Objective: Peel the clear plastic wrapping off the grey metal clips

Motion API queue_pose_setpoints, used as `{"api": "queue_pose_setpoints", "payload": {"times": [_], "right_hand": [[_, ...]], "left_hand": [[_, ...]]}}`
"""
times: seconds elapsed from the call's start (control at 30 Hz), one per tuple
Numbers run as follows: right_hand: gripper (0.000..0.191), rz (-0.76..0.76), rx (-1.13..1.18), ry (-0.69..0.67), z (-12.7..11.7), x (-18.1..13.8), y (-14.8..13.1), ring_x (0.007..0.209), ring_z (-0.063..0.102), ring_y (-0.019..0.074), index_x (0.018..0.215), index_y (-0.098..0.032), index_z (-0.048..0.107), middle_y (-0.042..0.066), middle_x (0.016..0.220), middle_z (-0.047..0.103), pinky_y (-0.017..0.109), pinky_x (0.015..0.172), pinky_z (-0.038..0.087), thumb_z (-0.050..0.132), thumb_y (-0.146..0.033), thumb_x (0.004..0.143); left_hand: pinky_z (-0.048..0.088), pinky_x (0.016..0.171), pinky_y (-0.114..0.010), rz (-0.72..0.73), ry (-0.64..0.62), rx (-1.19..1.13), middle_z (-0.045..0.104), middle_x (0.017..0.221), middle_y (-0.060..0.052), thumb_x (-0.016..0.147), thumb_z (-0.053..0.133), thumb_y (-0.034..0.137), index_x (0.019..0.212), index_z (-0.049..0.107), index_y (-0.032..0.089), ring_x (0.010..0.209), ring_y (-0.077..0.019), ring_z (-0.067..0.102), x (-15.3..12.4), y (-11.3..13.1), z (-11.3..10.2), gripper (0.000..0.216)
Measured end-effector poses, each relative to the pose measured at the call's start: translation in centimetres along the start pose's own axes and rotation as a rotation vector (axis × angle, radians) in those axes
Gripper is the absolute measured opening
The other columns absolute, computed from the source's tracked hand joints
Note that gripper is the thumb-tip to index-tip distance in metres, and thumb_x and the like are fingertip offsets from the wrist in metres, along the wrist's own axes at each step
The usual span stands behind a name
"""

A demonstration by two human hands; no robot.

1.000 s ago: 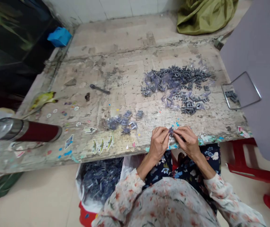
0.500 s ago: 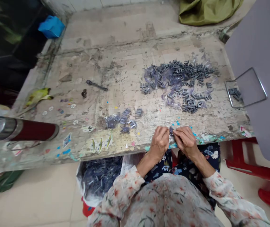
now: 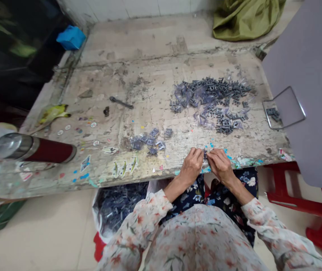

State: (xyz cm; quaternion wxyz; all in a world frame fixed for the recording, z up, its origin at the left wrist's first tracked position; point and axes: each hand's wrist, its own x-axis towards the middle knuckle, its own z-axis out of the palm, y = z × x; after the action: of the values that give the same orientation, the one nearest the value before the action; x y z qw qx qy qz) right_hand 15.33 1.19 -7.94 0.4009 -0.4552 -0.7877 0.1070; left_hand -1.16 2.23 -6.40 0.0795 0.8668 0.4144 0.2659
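Observation:
At the table's front edge, my left hand (image 3: 192, 162) and my right hand (image 3: 219, 164) are closed close together, fingertips meeting on a small dark purple-grey plastic piece (image 3: 205, 153). Its exact shape is mostly hidden by the fingers. Beyond my hands lies a spread pile of small dark grey plastic parts (image 3: 214, 88) mixed with clear purplish plastic pieces (image 3: 202, 120). To the left of my hands sits a small group of purplish pieces with grey parts on them (image 3: 151, 140). Below the edge, a white bag (image 3: 96, 210) holds many similar purplish-grey pieces.
A dark red thermos flask (image 3: 54, 151) lies on the left of the worn table (image 3: 155, 75). A dark rod-like tool (image 3: 121, 102), a banana peel (image 3: 53, 114) and stickers (image 3: 124, 168) are nearby. A grey panel with a wire loop (image 3: 304, 113) stands right, above a red stool (image 3: 290, 192).
The camera view has shifted slightly, so the table's things sit a little differently in the picture. Both hands stay together on the small piece, with the fingers moved only slightly.

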Motion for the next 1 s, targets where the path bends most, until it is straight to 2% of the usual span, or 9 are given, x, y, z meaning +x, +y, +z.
{"api": "queue_pose_setpoints", "payload": {"times": [0.23, 0.37, 0.47, 0.53, 0.6, 0.7, 0.83, 0.9, 1.0], "right_hand": [[0.027, 0.011, 0.010, -0.004, -0.3, 0.2, -0.3, 0.094, 0.060, 0.0224, 0.118, -0.020, 0.062, 0.011, 0.100, 0.066, 0.042, 0.085, 0.053, 0.052, -0.016, 0.093], [0.026, 0.035, -0.001, 0.032, -0.7, 0.7, -0.5, 0.095, 0.058, 0.0229, 0.118, -0.019, 0.062, 0.012, 0.100, 0.064, 0.042, 0.085, 0.052, 0.052, -0.016, 0.094], [0.022, 0.061, -0.030, 0.007, -1.2, 1.9, 0.0, 0.098, 0.058, 0.0240, 0.113, -0.016, 0.064, 0.013, 0.100, 0.064, 0.042, 0.086, 0.051, 0.052, -0.019, 0.094], [0.022, 0.093, -0.074, -0.004, -1.4, 3.4, 0.7, 0.098, 0.058, 0.0248, 0.110, -0.015, 0.064, 0.013, 0.100, 0.064, 0.042, 0.086, 0.051, 0.051, -0.022, 0.094], [0.024, 0.131, -0.112, 0.001, -1.1, 5.4, 1.2, 0.095, 0.060, 0.0241, 0.112, -0.016, 0.064, 0.013, 0.101, 0.064, 0.039, 0.083, 0.051, 0.050, -0.025, 0.095], [0.029, 0.183, -0.181, 0.031, 0.2, 9.3, 1.3, 0.082, 0.061, 0.0209, 0.117, -0.017, 0.062, 0.012, 0.099, 0.065, 0.033, 0.074, 0.050, 0.050, -0.030, 0.095], [0.024, 0.303, -0.310, -0.013, 2.0, 12.8, 0.9, 0.076, 0.062, 0.0213, 0.107, -0.014, 0.065, 0.012, 0.092, 0.068, 0.031, 0.069, 0.046, 0.050, -0.025, 0.092], [0.023, 0.332, -0.234, 0.014, 2.1, 13.0, 0.9, 0.077, 0.063, 0.0211, 0.101, -0.014, 0.067, 0.012, 0.091, 0.069, 0.031, 0.071, 0.047, 0.047, -0.021, 0.090], [0.023, 0.425, 0.114, 0.076, 1.2, 11.5, 0.8, 0.066, 0.061, 0.0176, 0.098, -0.017, 0.067, 0.005, 0.078, 0.068, 0.031, 0.066, 0.050, 0.050, -0.030, 0.089]], "left_hand": [[0.050, 0.076, -0.032, -0.160, 0.171, -0.138, 0.061, 0.088, -0.008, 0.098, 0.040, 0.016, 0.105, 0.064, 0.015, 0.085, -0.0188, 0.056, -0.2, -1.4, -0.8, 0.025], [0.047, 0.078, -0.036, -0.302, 0.224, 0.099, 0.063, 0.083, -0.009, 0.094, 0.045, 0.016, 0.104, 0.066, 0.014, 0.082, -0.0218, 0.058, -0.9, -5.5, -3.1, 0.024], [0.047, 0.083, -0.041, -0.458, 0.294, 0.212, 0.064, 0.093, -0.013, 0.089, 0.047, 0.015, 0.115, 0.064, 0.013, 0.091, -0.0262, 0.059, -1.4, -8.7, -5.4, 0.031], [0.046, 0.088, -0.043, -0.529, 0.372, 0.226, 0.061, 0.105, -0.016, 0.086, 0.046, 0.012, 0.123, 0.061, 0.012, 0.101, -0.0285, 0.057, -1.5, -9.7, -6.4, 0.039], [0.045, 0.094, -0.045, -0.529, 0.468, 0.202, 0.056, 0.117, -0.019, 0.085, 0.044, 0.009, 0.127, 0.058, 0.011, 0.110, -0.0292, 0.054, -1.3, -9.3, -6.6, 0.044], [0.045, 0.098, -0.045, -0.428, 0.568, 0.078, 0.051, 0.124, -0.019, 0.088, 0.043, 0.010, 0.129, 0.057, 0.011, 0.115, -0.0275, 0.052, -0.7, -6.6, -5.4, 0.044], [0.052, 0.088, -0.036, -0.353, 0.522, -0.227, 0.056, 0.118, -0.017, 0.092, 0.043, 0.013, 0.122, 0.062, 0.012, 0.104, -0.0208, 0.059, 0.0, -2.3, -2.7, 0.035], [0.054, 0.082, -0.033, -0.401, 0.490, -0.429, 0.061, 0.109, -0.014, 0.093, 0.045, 0.017, 0.116, 0.066, 0.014, 0.098, -0.0193, 0.063, 0.3, -1.2, -1.9, 0.031], [0.054, 0.069, -0.028, -0.644, 0.416, -0.816, 0.067, 0.092, -0.009, 0.091, 0.054, 0.031, 0.108, 0.069, 0.014, 0.072, -0.0145, 0.064, 0.9, -0.6, -1.8, 0.028]]}}
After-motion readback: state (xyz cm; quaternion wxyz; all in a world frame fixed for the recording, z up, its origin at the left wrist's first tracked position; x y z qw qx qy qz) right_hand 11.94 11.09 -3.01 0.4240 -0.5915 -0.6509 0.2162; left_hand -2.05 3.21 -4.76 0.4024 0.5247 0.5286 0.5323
